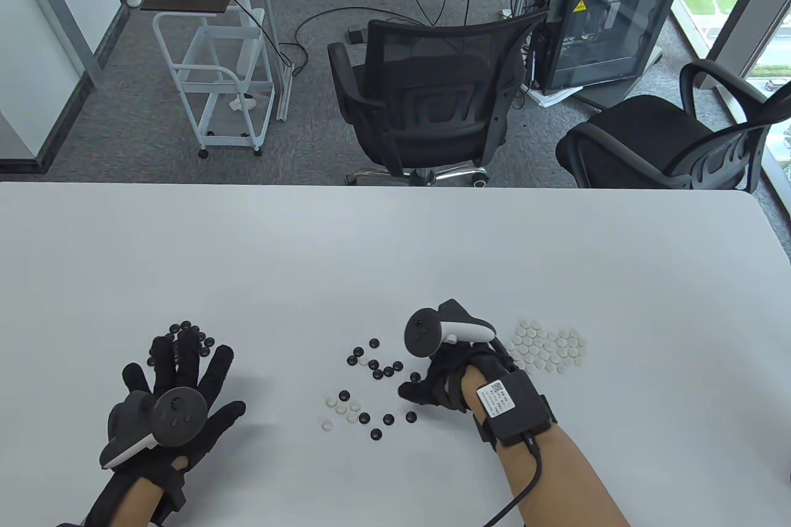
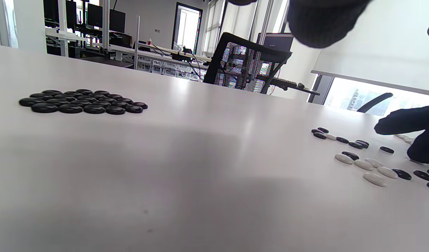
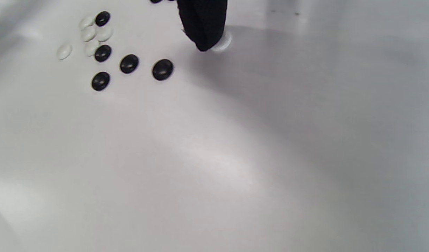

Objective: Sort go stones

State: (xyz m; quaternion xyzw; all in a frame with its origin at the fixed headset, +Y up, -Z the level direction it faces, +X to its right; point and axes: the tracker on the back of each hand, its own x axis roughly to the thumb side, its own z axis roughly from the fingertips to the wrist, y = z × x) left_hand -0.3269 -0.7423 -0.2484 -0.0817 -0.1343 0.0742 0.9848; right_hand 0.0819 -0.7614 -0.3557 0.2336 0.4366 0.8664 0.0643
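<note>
**A:** Pressing down on one white stone (image 3: 223,42) with a gloved fingertip (image 3: 203,28), that's the right hand (image 1: 442,375), at the right edge of the mixed scatter (image 1: 371,388) of black and white stones in the middle of the table (image 1: 395,255).

**B:** Pinching it or only touching?

**A:** The wrist view shows a single finger on top of it, stone flat on the table; whether a thumb closes on it, I cannot tell. From above the fingers are curled downward.

**B:** And the sorted piles?

**A:** The white pile (image 1: 547,345) lies packed flat just beyond the right hand, to its right. The black pile (image 2: 82,101) sits far left, a tight flat cluster.

**B:** The left hand?

**A:** The left hand (image 1: 176,394) has its fingers spread straight, holding nothing, fingertips over the near edge of the black pile in the table view.

**B:** Any writing?

**A:** A white label (image 1: 496,398) on the black box strapped to the right wrist, print too small to read. A yellow warning triangle (image 1: 579,6) on the black cabinet (image 1: 602,26) behind, past the mesh chair (image 1: 426,101).
</note>
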